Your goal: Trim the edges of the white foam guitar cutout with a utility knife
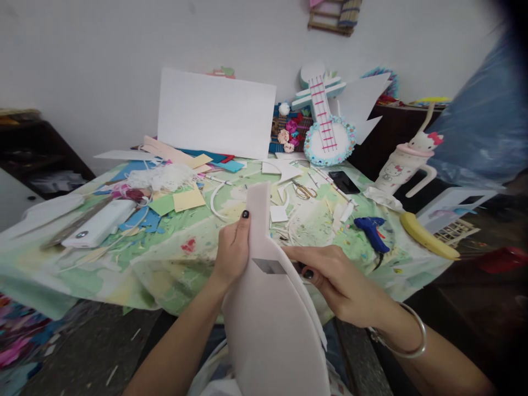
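A large pale pink foam sheet (272, 313) cut in a curved shape stands upright over my lap at bottom centre. My left hand (233, 250) grips its left edge, thumb up along the narrow top strip. On the sheet's right edge, my right hand (338, 280) pinches closed, fingertips pressed beside a small grey rectangular patch (269, 266). A bangle sits on my right wrist.
The table (173, 258) has a paint-stained green cover littered with paper scraps. On it lie a blue glue gun (373, 231), scissors (304, 191), a phone (344, 181), a banana (427, 236), a white power bank (99, 224), a foam guitar (325, 124) and a white board (216, 113).
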